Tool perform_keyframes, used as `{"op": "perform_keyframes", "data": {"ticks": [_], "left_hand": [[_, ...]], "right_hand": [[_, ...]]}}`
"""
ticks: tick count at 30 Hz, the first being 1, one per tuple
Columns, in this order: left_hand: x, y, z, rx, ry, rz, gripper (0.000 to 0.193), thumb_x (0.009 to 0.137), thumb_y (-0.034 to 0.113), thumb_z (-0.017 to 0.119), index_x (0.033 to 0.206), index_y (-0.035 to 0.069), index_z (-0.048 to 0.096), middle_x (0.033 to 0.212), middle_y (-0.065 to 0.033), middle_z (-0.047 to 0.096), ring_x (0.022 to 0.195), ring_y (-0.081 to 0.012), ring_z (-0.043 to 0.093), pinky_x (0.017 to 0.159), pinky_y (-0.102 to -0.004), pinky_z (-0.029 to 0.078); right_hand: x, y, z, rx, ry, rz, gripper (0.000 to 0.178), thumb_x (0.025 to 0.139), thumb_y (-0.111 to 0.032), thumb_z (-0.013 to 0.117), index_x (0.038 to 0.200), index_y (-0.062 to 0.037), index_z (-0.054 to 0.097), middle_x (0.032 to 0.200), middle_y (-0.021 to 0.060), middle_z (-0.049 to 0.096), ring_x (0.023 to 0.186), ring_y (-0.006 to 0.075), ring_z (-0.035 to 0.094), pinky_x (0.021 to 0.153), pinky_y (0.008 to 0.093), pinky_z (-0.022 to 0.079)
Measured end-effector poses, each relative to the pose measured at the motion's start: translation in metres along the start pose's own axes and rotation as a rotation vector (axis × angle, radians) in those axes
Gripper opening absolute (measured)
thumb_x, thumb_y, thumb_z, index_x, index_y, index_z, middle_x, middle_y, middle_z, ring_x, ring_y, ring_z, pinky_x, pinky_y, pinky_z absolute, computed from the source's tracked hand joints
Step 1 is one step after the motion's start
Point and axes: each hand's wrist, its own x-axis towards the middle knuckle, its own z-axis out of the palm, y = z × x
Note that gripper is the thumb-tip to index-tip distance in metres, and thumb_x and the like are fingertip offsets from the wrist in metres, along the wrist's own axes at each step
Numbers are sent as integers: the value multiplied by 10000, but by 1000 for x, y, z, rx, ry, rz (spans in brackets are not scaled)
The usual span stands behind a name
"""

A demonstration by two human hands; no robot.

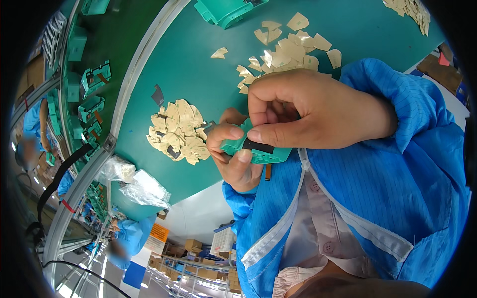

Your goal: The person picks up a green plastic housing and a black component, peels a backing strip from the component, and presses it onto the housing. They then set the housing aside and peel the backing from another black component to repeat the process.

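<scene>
Close to my chest, a green plastic housing is gripped in my left hand, fingers and thumb around its left end. A dark, flat piece lies against the housing's face, with my left thumb at its edge. My right hand has curled fingers and presses its thumb and index finger on the top of the housing beside the dark piece; whether something small is pinched there is hidden. An orange-brown ribbon cable hangs below the housing.
Cream backing-paper pieces lie in a left pile and a far pile. Another green housing stands at the table's far edge. A metal rail separates the table from a line of housings. Clear plastic bags sit near left.
</scene>
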Motion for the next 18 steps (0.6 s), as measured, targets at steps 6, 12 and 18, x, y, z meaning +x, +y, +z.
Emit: {"op": "perform_keyframes", "data": {"ticks": [6,12,18], "left_hand": [[-1,-1,2,-24,6,3,296,776,66,736,1050,8,639,930,-87,530,778,-151,559,688,-269,484],[0,0,0,-2,5,22,312,760,69,741,1048,7,640,937,-101,532,787,-157,567,697,-271,490],[-2,0,-5,-3,19,32,321,749,74,745,1046,10,641,934,-106,530,782,-160,565,698,-269,485]], "right_hand": [[-2,-6,0,-10,20,19,134,941,-124,688,902,-37,594,746,-22,544,658,36,482,549,220,381],[-2,2,0,2,33,-52,86,922,-87,666,900,-35,601,744,-19,555,655,37,496,550,220,390],[0,-2,4,8,39,12,93,916,-94,670,882,-43,600,733,-19,576,644,33,519,541,215,401]]}}
